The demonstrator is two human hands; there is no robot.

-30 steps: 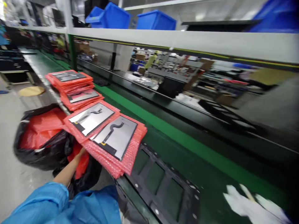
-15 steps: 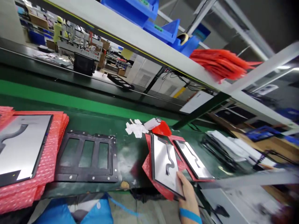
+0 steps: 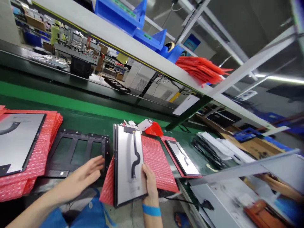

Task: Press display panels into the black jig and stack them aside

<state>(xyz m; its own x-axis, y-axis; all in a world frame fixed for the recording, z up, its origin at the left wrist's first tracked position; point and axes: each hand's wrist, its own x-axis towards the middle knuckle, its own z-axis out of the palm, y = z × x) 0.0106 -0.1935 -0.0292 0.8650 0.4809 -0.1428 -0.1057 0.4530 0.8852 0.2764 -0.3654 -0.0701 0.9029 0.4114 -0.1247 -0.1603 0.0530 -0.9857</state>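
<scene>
My right hand, a blue band at its wrist, grips the right edge of a small stack of silver-backed display panels. The top panel has a dark curved ribbon cable on its back. The stack is tilted upright at the bench's front edge. A red bubble-wrap sleeve shows behind its lower left side. My left hand is open and empty, fingers stretched toward the stack. It is over the front of a black frame with rectangular openings.
At left, a large display panel lies on stacked red bubble-wrap sleeves. Right of the held stack are another bubble sleeve and a panel. A metal post and overhead shelf with blue bins stand behind.
My right hand has moved left with the panels, raising and turning them more upright. My left hand has come into view from the lower left. The view has shifted slightly right.
</scene>
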